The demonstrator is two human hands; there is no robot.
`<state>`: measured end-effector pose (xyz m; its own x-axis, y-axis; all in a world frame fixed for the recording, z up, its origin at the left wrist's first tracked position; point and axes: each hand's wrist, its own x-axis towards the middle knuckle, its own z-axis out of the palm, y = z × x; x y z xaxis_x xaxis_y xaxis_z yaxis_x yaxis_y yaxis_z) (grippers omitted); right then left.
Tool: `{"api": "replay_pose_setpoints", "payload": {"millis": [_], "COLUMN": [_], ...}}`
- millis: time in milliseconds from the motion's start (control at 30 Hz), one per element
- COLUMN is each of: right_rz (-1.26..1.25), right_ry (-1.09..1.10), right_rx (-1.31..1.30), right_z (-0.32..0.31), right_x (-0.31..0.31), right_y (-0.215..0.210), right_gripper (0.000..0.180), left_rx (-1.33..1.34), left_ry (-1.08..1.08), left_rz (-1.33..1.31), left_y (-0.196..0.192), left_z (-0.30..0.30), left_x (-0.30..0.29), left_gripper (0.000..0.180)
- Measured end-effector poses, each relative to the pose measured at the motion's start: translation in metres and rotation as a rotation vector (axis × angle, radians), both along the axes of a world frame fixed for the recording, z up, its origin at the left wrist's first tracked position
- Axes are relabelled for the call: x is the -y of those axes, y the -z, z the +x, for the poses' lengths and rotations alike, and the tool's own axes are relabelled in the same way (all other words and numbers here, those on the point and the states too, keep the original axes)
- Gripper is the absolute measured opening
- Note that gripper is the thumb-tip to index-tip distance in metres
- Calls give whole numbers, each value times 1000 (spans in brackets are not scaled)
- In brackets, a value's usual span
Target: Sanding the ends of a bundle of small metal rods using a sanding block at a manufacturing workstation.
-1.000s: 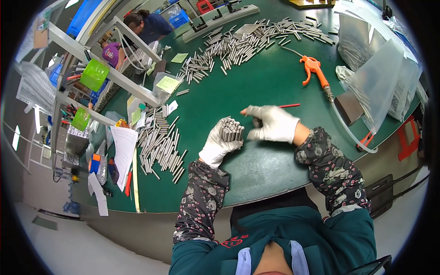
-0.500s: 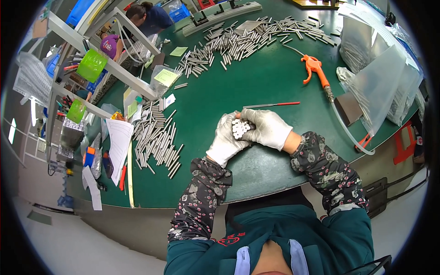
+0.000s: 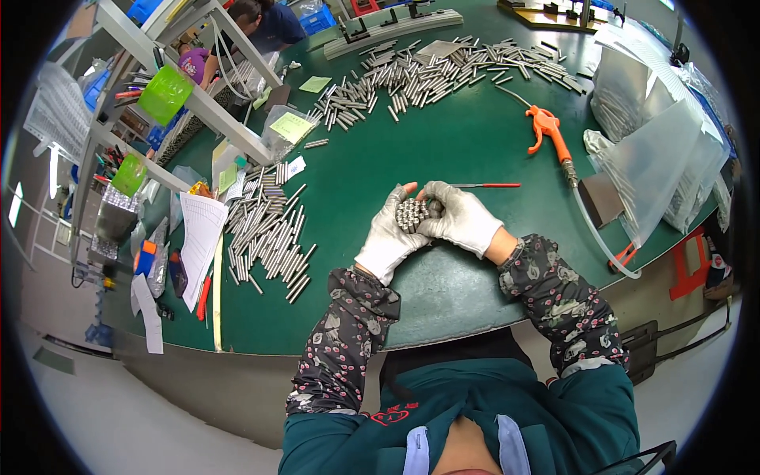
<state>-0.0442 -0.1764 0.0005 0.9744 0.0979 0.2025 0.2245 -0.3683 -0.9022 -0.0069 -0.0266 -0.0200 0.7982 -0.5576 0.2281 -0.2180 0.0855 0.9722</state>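
Observation:
Both hands wear white gloves and meet above the green table, wrapped round a bundle of metal pins [image 3: 411,215] whose round ends face up toward me. My left hand [image 3: 389,241] closes on the bundle from the left, a bare fingertip showing past the glove. From the right, my right hand [image 3: 463,220] grips the same bundle, its thumb along the near side. Just beyond the right hand lies a thin tool with a red handle [image 3: 500,185], partly hidden by the glove. Loose pins [image 3: 269,237] are heaped to the left of my hands.
A larger pile of metal pins [image 3: 427,75] spreads along the far side. An orange air gun [image 3: 548,134] with a hose lies at right, near plastic bags [image 3: 641,158]. Papers [image 3: 202,241] and a white shelf frame [image 3: 226,127] stand left. Another person [image 3: 265,28] works beyond.
The pin ends, bright white before, now look grey and sharper, and the bundle has tilted slightly. My right fingers have shifted upward a little. The view has moved slightly.

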Motion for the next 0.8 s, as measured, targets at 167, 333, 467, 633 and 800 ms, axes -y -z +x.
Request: {"api": "replay_pose_setpoints", "payload": {"millis": [167,333,467,633,800], "right_rz": [44,63,23,9,58], "right_ry": [-28,-77,-116,-93,-42], "right_rx": [-59,-84,-89,-75,-104], "right_z": [-1,-2,-4,-3,-3], "right_x": [0,3,4,2,0], "right_y": [-5,-1,-6,-1,-5], "right_gripper": [35,39,41,40,38], "left_rx": [-293,-448,-874,-695,-394], "left_ry": [74,164,274,233,72], "left_rz": [-165,-347,-678,-576,-291], "left_y": [3,7,6,10,6], "left_z": [2,3,6,7,5], "left_x": [3,5,5,5,6], "left_gripper": [46,45,47,58,92]}}
